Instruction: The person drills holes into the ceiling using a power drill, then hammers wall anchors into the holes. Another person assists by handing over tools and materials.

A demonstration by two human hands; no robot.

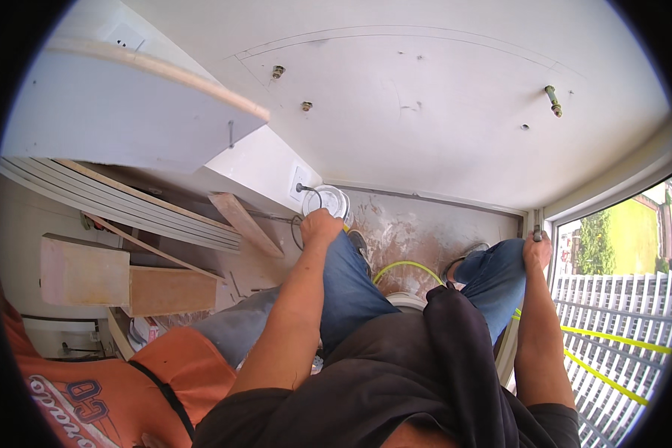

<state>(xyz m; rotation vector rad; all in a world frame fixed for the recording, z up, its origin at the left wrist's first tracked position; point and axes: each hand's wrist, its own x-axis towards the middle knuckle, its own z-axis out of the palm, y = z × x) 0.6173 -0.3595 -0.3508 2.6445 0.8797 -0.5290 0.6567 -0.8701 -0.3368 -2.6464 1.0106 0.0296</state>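
Note:
My left hand (pixel 322 226) is curled by my left knee, just in front of a white bucket (pixel 327 200). Its fingers are mostly hidden, so what it holds, if anything, does not show. Beside my right knee, close to the window frame, my right hand (pixel 537 251) is closed around a small grey metal piece (pixel 537 233), whose kind I cannot make out. On the pale wall ahead, anchor bolts (pixel 278 72) stick out at the upper left, with another metal bolt (pixel 552 101) at the right. Curved pencil lines run above them.
A person in an orange shirt (pixel 179 366) is close on my left. Plaster-coloured boards (pixel 89 269) and a white shelf (pixel 134 104) stand beyond. A black plug (pixel 302 187) is in the wall socket. A yellow-green hose (pixel 403 264) curves over the stained floor. White slats (pixel 612 313) show through the window.

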